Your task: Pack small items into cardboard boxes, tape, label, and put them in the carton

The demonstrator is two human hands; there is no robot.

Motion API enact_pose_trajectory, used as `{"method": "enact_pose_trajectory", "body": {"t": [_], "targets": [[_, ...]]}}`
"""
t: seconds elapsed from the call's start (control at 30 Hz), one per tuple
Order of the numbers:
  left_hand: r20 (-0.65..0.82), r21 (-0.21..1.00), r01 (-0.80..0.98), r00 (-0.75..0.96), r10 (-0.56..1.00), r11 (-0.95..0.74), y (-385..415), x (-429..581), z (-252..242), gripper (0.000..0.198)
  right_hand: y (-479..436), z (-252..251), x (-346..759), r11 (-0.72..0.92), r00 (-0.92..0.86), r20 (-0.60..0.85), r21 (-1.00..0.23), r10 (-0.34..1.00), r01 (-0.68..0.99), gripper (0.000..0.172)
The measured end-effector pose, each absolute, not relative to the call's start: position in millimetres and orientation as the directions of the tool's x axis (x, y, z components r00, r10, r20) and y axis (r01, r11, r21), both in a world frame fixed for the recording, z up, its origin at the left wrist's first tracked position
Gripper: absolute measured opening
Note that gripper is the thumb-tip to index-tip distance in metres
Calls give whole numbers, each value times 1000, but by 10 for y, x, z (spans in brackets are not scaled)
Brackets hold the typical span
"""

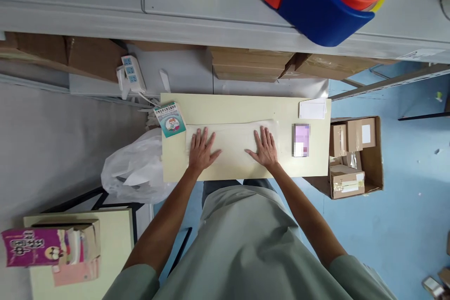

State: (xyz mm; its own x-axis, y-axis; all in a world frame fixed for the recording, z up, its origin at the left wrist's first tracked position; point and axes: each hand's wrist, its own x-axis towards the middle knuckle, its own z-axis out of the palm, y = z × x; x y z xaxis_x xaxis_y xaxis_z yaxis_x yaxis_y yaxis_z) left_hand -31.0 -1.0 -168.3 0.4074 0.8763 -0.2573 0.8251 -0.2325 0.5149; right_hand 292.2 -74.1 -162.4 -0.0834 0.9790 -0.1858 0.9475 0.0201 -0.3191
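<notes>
A thin whitish sheet [232,138], perhaps plastic or paper, lies flat across the middle of the pale yellow table [246,108]. My left hand [201,151] presses on the sheet's left part, palm down with fingers spread. On its right part rests my right hand [265,149], also flat with the thumb stretched inward. Neither hand grips anything. A green-and-white booklet [170,119] lies at the table's left edge, close to my left hand. To the right of my right hand are a small purple-and-white item [301,140], its detail blurred, and some white cards [312,108].
A grey shelf [211,14] spans the far side, carrying blue and red bins [326,4]. A power strip [133,74] sits below it. Left stands a white plastic bag [137,164]; right, an open carton [378,154] with small boxes. A side table [116,229] holds books.
</notes>
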Motion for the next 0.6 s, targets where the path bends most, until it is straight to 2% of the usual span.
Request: {"method": "enact_pose_trajectory", "body": {"t": [0.13, 0.3, 0.43, 0.5, 0.6], "targets": [[-243, 533, 811, 420, 875, -241, -22, -310, -1678, 85, -744, -1614, 2928, 8, -75, -207, -307, 976, 952, 97], [-241, 553, 796, 436, 867, -247, -17, -317, -1587, 82, -755, -1522, 2866, -15, -50, -214, -291, 976, 957, 102], [-188, 609, 755, 435, 880, -243, 78, -456, -1451, 75, -583, -1325, 2429, 14, -79, -191, -317, 978, 948, 94], [-138, 625, 754, 361, 922, -202, 172, -581, -1365, 63, -398, -1237, 2032, 77, -150, -177, -361, 973, 929, 90], [-20, 624, 776, 137, 990, -94, 358, -807, -1227, 47, -71, -1187, 1318, 190, -274, -133, -446, 952, 875, 85]]}}
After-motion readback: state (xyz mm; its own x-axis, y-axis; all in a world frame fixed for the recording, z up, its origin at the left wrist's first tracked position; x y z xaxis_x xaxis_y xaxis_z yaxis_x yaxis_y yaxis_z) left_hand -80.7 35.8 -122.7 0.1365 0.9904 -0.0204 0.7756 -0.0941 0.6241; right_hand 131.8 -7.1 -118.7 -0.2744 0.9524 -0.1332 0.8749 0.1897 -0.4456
